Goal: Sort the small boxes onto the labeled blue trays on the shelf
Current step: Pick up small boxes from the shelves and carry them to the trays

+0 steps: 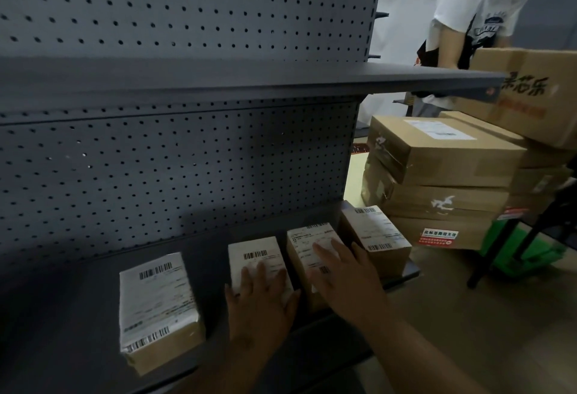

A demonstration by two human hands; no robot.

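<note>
Four small brown boxes with white barcode labels lie in a row on the dark lower shelf [78, 315]. The leftmost box [157, 306] stands apart from the others. My left hand [260, 303] lies over the near end of the second box [254, 256], fingers spread on top and thumb down its right side. My right hand [343, 278] covers the near right part of the third box [307, 240], fingers apart on its label. The fourth box [374, 231] sits at the shelf's right end, just right of my right hand. No blue tray is in view.
An upper shelf [249, 81] juts out above, with a pegboard back panel [187, 159] behind. Right of the shelf, large cardboard cartons [437, 175] are stacked on the floor beside a green trolley [524, 247]. A person in a white T-shirt [477, 3] stands behind them.
</note>
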